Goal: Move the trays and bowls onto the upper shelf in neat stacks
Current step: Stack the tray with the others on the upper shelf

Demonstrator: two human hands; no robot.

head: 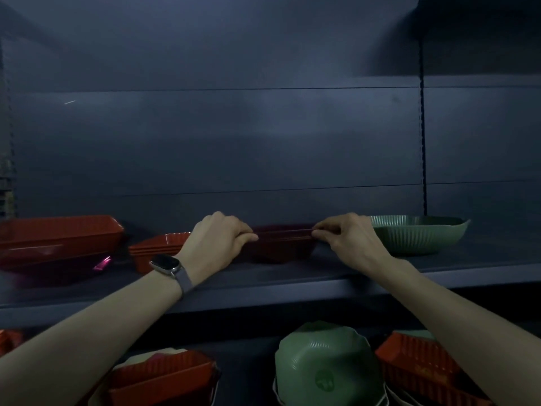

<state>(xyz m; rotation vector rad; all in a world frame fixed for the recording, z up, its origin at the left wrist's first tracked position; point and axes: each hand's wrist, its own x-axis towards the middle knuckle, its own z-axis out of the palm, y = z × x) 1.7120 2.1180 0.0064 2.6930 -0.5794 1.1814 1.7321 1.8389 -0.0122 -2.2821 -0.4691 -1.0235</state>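
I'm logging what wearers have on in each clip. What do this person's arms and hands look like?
Both arms are bare, with no sleeves in view. The left hand and right hand have no gloves, and no rings show. The left wrist carries a watch with a rounded rectangular silvery case, a dark face and a greyish-purple band.

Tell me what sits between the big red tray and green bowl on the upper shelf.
Head view: a stack of small red trays, then a dark red tray.
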